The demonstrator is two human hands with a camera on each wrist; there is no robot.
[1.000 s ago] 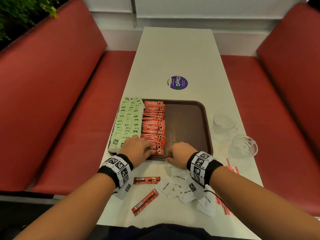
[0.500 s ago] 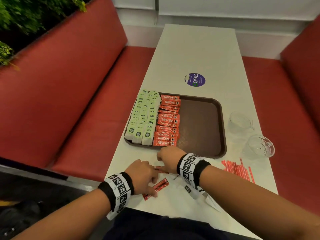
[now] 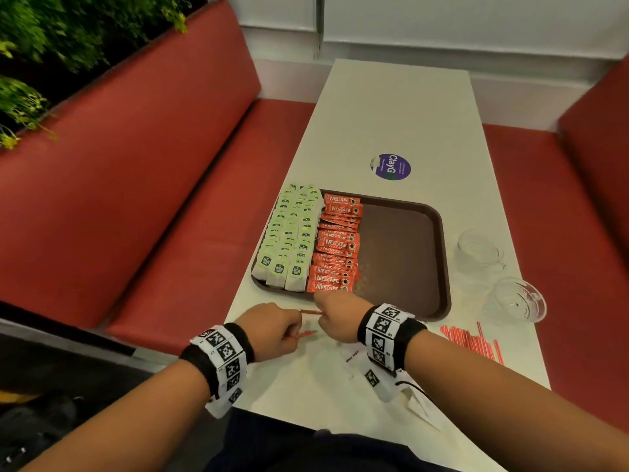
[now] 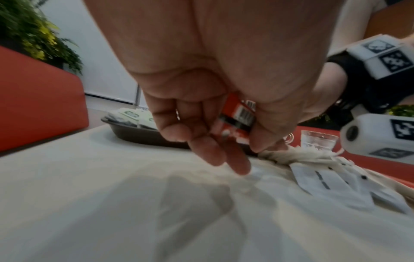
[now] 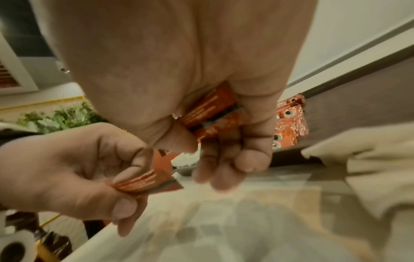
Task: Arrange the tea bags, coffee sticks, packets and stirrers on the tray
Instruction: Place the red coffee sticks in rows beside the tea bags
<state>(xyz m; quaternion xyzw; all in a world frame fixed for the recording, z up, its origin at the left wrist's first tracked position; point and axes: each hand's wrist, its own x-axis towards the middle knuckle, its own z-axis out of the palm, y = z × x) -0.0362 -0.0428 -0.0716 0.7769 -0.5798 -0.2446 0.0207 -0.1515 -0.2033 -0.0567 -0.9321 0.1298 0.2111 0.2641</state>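
A brown tray (image 3: 408,260) lies on the white table. Green tea bags (image 3: 289,240) fill its left side, with a column of red coffee sticks (image 3: 337,247) beside them. My left hand (image 3: 272,330) pinches a red coffee stick (image 4: 237,120) just above the table, in front of the tray's near edge. My right hand (image 3: 337,315) grips another red coffee stick (image 5: 210,113) right beside it, close to the tray rim. White packets (image 3: 354,356) lie under my right wrist. Red stirrers (image 3: 473,342) lie on the table to the right.
Two clear glass cups (image 3: 480,250) (image 3: 517,299) stand right of the tray. A purple round sticker (image 3: 390,166) is beyond it. Red bench seats (image 3: 153,165) flank the table, with plants (image 3: 51,46) behind the left one.
Both hands left the tray's front edge and came back to the table, where each picked up a red coffee stick that lay there. The head view shifted left.
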